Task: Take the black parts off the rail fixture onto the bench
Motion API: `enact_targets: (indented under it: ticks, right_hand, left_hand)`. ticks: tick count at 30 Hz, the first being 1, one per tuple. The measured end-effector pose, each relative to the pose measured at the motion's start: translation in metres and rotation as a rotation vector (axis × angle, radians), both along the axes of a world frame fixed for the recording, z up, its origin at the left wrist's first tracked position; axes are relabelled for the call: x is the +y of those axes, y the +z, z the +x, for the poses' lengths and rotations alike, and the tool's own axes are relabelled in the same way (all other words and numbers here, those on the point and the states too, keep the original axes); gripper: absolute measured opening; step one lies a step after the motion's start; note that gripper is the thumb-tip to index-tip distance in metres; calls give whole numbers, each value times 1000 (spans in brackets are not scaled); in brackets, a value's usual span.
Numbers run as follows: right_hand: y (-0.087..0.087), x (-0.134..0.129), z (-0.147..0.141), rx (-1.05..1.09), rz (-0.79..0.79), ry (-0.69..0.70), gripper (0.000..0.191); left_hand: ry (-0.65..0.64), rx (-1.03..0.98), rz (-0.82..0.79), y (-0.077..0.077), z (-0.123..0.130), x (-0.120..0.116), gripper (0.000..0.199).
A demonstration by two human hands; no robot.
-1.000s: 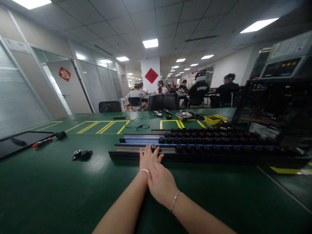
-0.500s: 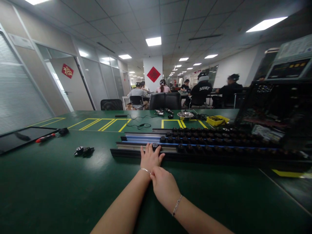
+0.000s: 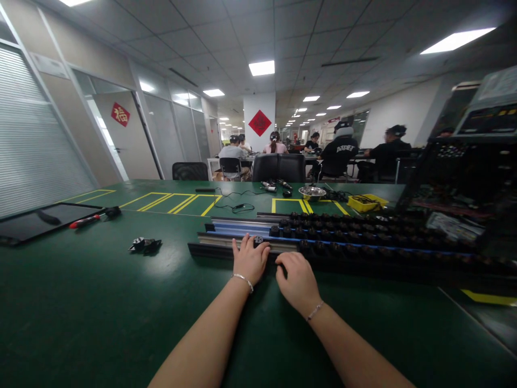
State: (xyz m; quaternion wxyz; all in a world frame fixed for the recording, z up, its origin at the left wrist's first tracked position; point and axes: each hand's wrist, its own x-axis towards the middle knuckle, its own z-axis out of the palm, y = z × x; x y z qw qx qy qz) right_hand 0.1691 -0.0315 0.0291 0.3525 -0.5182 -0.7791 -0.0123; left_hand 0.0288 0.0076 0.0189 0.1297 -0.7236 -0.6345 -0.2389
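Observation:
My left hand (image 3: 249,264) lies with its fingers spread over the left end of the front black rail (image 3: 214,250). A small round black part (image 3: 258,241) sits in the rail between its fingers and thumb. A silver bracelet (image 3: 242,279) circles that wrist. My right hand (image 3: 298,279) is at the rail's front edge, its fingers loosely bent and the thumb apart. Nothing shows in it, though the fingertips are partly hidden. Several similar black parts (image 3: 343,248) stand in rows along the rails to the right, beside a blue strip (image 3: 234,225).
On the green table (image 3: 100,302) lie a small black-and-silver piece (image 3: 144,245), a red-handled tool (image 3: 85,221) and a dark flat panel (image 3: 44,220). Farther back are a metal bowl (image 3: 312,192), a yellow tray (image 3: 367,203) and cables. An open-cased machine (image 3: 464,161) stands right. People sit beyond.
My right hand has let go of the bracelet on the left wrist and moved right, to the rail's front edge. My left hand stays around the round black part. The view has shifted slightly.

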Motion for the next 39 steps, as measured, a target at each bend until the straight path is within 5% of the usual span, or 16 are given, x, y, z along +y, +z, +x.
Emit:
enact_targets:
  ticks: [5,11,19,39]
  right_hand:
    - [-11,10,8,-110,75,-206,35]
    - [-19,14,10,-227,-29,-385,52]
    - [-17,15,12,-231,-132,-388,55]
    - [-20,19,13,-135,-88,-423,54]
  left_hand:
    - [33,-10,-2,4,-3,-1,39]
    - [100,-14,-25,8,-13,1,39]
    - [238,-62,-54,12,-39,5,36]
    - [570,-241,53,0,-77,16,36]
